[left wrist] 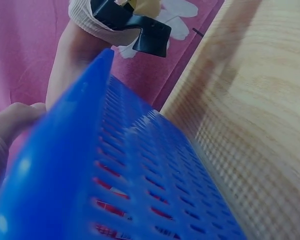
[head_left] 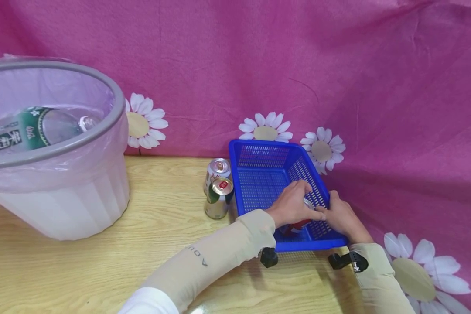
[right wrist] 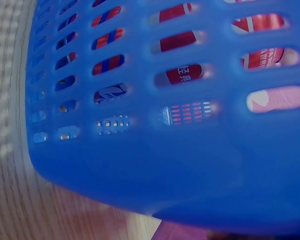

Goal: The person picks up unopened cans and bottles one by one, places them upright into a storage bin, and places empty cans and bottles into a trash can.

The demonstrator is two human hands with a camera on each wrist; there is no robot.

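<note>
A blue plastic basket (head_left: pixel 255 174) with slotted walls stands tilted toward me at the right. My left hand (head_left: pixel 292 205) reaches inside it and holds a red can (head_left: pixel 298 225) near the top; the hand covers much of the can. Over the basket's right rim lies my right hand (head_left: pixel 339 216), gripping that rim with the thumb inside, close to the can's top. Red printed surfaces (right wrist: pixel 182 75) show through the slots in the right wrist view, beside a red-and-blue one (right wrist: pixel 109 65). The left wrist view shows the basket wall (left wrist: pixel 140 140) close up.
Left of the basket stand two upright cans, a white one (head_left: pixel 216 172) and a green-and-gold one (head_left: pixel 218 200). A large white bin (head_left: pixel 82 205) with a plastic liner and a green-labelled bottle (head_left: pixel 51 126) is at far left. Behind the wooden table (head_left: pixel 165 226) hangs a pink flowered cloth (head_left: pixel 204 78).
</note>
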